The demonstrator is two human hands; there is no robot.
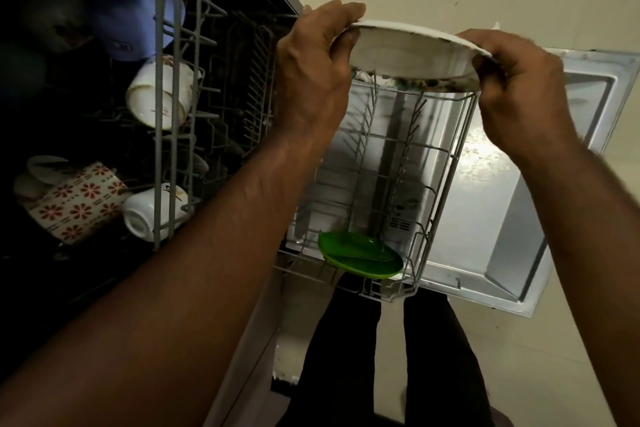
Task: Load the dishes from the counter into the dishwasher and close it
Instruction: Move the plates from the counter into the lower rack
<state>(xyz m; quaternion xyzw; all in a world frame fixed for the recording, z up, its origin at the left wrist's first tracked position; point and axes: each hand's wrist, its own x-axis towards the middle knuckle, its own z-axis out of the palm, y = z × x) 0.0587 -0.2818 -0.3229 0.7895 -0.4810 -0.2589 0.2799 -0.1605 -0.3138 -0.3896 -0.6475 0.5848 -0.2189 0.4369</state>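
Left hand [311,80] and right hand [519,94] each pinch the rim of 1 white plate [408,52], tilted, betw. them, over the pulled-out lower rack [446,163]. Below the hands, near rack end: 2 green plates [360,255], overlapping. Left of left hand, upper rack [162,107]: 2 white cups, 1 floral mug [76,201], 1 blue bowl [138,21]; darker items behind unclear. Cup markings too blurred to read. Door [519,218] lies open under right hand.
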